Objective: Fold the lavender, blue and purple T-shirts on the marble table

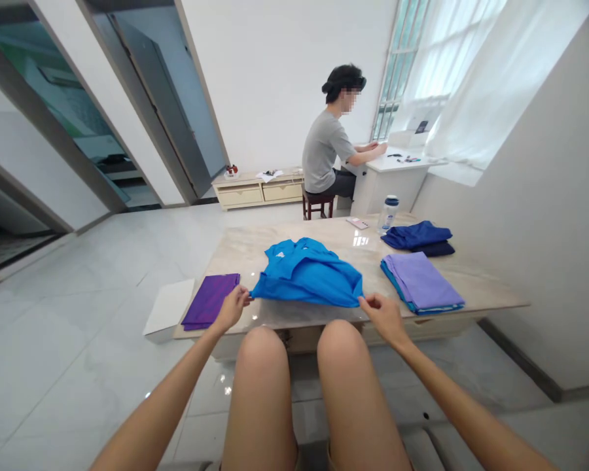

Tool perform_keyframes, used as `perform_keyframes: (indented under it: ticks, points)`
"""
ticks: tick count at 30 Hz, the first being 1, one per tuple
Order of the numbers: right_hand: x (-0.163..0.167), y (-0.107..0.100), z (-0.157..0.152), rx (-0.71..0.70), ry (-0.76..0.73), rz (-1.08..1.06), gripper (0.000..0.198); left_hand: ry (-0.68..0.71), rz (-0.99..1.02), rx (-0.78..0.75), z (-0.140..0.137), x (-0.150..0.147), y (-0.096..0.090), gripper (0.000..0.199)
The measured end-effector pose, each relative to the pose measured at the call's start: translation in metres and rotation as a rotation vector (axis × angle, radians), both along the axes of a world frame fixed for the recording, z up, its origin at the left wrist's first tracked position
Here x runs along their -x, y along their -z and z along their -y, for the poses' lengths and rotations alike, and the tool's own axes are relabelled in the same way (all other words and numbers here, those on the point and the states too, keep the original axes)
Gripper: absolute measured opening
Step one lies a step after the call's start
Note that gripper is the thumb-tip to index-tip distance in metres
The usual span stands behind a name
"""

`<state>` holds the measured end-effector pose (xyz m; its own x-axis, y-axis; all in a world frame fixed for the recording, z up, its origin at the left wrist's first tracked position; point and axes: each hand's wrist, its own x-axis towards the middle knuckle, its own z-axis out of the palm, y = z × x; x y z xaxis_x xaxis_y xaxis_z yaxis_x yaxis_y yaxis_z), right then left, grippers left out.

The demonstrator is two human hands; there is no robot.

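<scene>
A bright blue shirt lies partly bunched on the marble-topped table in front of my knees. My left hand pinches its near left corner, and my right hand pinches the near right corner. Between them the near edge is stretched out, slightly off the tabletop. The far part of the shirt rests in loose folds. A folded purple cloth lies close to my left hand. To the right of my right hand sits a stack of folded cloth, lavender on top of blue.
Dark blue folded clothes, a water bottle and a pink phone are toward the table's back right. A white box stands left of the table. Beyond, a person sits on a stool at a white desk.
</scene>
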<state>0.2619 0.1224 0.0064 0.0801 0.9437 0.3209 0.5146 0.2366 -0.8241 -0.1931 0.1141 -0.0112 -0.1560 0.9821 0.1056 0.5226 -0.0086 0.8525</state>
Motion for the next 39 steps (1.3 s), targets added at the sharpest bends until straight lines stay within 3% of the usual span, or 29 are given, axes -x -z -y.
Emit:
perform_keyframes:
  ticks: [2,4,9,13,15,20,23,27,32,37,39]
  points:
    - [0.0,0.05,0.006,0.123,0.008,0.001,0.068,0.003,-0.053,0.051,0.009,-0.003,0.042,0.061]
    - [-0.006,0.076,0.013,0.164,-0.001,-0.005,0.062,0.023,-0.096,0.075,0.014,0.0,0.059,0.053]
    - [-0.031,0.098,0.029,0.298,-0.121,0.093,0.051,0.111,-0.173,0.157,0.022,0.015,0.059,0.044]
    - [-0.058,0.119,0.041,0.785,-0.587,0.195,0.035,0.333,-0.231,0.323,0.031,0.024,0.051,0.041]
    - [-0.065,0.123,0.036,0.869,-0.666,0.236,0.031,0.372,-0.279,0.377,0.03,0.025,0.044,0.039]
    - [-0.041,0.109,-0.007,0.42,-0.413,0.274,0.032,0.269,-0.448,0.333,0.015,0.002,0.033,0.033]
    - [-0.008,0.104,-0.022,0.244,-0.466,0.382,0.018,0.345,-0.504,0.379,0.011,-0.022,0.043,0.021]
    - [0.023,0.112,-0.023,0.021,-0.587,0.581,0.01,0.456,-0.452,0.454,0.009,-0.044,0.065,0.016]
    - [0.034,0.128,-0.031,-0.019,-0.474,0.688,0.034,0.426,-0.557,0.454,-0.003,-0.053,0.081,0.033]
    - [0.025,0.133,-0.034,0.047,-0.543,0.667,0.006,0.411,-0.511,0.414,-0.006,-0.051,0.09,0.032]
    - [0.017,0.131,-0.028,0.078,-0.548,0.65,0.008,0.42,-0.467,0.39,-0.002,-0.047,0.092,0.023]
